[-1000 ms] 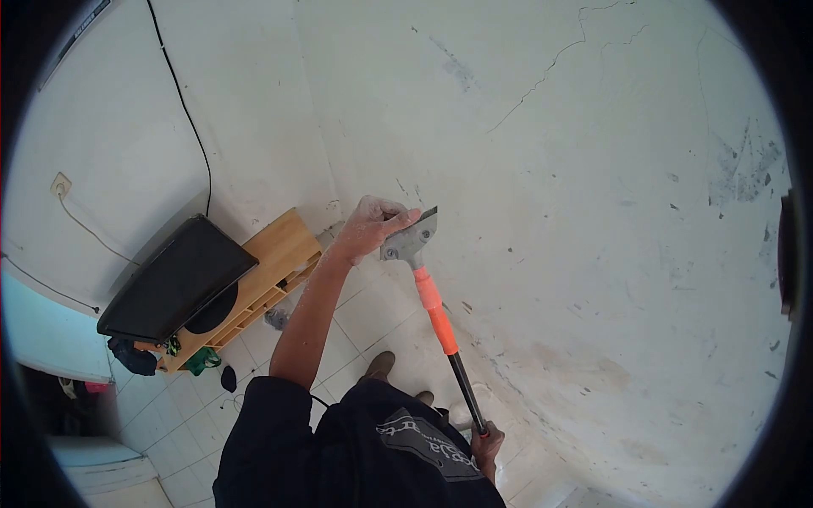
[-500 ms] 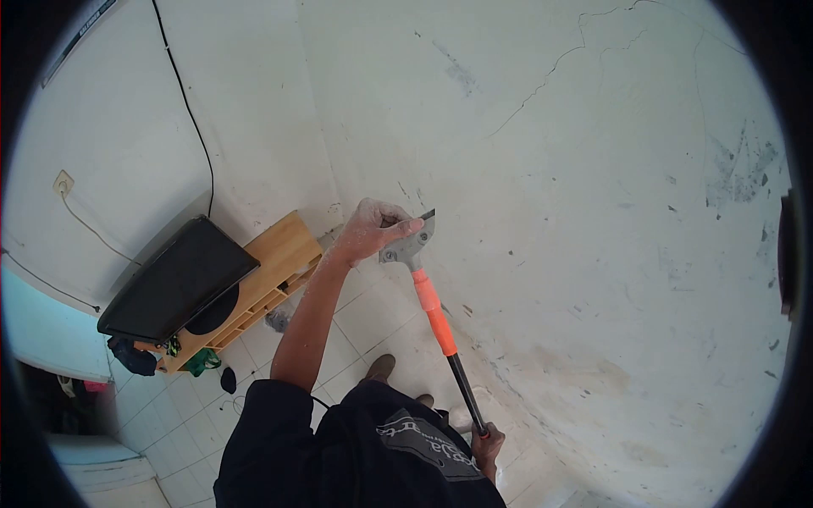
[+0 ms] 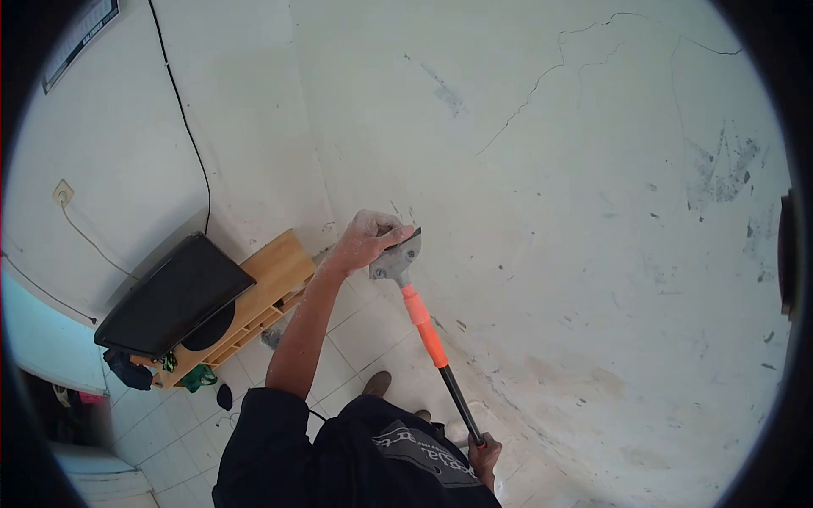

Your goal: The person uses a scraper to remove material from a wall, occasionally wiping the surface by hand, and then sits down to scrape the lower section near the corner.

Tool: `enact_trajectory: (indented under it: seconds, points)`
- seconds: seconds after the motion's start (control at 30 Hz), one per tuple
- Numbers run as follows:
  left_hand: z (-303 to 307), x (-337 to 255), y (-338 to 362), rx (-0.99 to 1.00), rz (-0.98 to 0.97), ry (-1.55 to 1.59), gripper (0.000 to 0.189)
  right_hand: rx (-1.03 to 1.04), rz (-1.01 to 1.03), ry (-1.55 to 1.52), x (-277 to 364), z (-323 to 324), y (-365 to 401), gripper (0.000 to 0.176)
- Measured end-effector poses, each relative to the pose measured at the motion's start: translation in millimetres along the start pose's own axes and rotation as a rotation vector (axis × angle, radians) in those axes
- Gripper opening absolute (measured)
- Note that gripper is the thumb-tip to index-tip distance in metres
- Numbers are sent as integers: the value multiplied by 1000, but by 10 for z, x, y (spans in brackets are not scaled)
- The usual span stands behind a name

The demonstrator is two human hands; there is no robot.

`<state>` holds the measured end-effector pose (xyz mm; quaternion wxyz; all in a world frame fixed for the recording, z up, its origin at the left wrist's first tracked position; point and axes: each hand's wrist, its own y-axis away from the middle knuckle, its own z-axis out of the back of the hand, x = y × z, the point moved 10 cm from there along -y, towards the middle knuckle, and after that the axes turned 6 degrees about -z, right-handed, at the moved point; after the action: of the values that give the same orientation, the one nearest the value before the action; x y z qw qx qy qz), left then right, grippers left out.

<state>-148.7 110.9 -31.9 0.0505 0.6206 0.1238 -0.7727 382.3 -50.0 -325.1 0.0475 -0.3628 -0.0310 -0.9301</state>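
Note:
A long-handled scraper (image 3: 423, 320) slants from upper left to lower right in front of me. It has a grey head (image 3: 391, 264) with a thin dark blade along its top, an orange grip and a black shaft. My left hand (image 3: 366, 241), dusted white, pinches the blade edge between thumb and fingers. Down near my waist, my right hand (image 3: 485, 457) wraps round the end of the black shaft. The pale wall (image 3: 559, 254) beyond the head carries a long crack (image 3: 533, 89) and grey scraped patches (image 3: 728, 165).
On the left, a black television (image 3: 174, 296) stands on a low wooden cabinet (image 3: 284, 258). A black cable (image 3: 182, 110) runs down the side wall past a plugged socket (image 3: 63, 193). Dark and green items lie by the cabinet on the white tiled floor (image 3: 339, 334).
The scraper head and my left hand sit slightly lower and further left in view. The view itself has shifted a little; both hands keep their hold.

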Motion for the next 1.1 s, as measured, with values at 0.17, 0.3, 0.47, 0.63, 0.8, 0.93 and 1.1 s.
enact_trajectory:
  seconds: [0.17, 0.3, 0.47, 0.63, 0.8, 0.93, 1.1]
  points:
    - [-39, 64, -19, 13, -50, 16, 25, 15, -76, 13, -115, -30, 6, 28]
    - [-33, 50, -28, -25, -68, 19, 17, 18, -88, 36, 21, 16, 16, 27]
    - [219, -9, 380, -786, -404, 26, 35, -199, -64, 113, 300, 181, -65, 21]
    - [-690, 736, 966, -947, -234, 291, 56, -435, 16, 257, 891, 583, -215, 18]
    - [-1603, 783, 605, -464, -17, 774, 53, -442, -45, 202, 1358, 890, -343, 21]
    - [-1594, 336, 363, -459, -111, 781, 55, -310, 44, 119, 1897, 1188, -411, 23]
    - [-1436, -136, 135, -512, -111, 906, 56, 474, -40, -584, 2200, 1106, -236, 45]
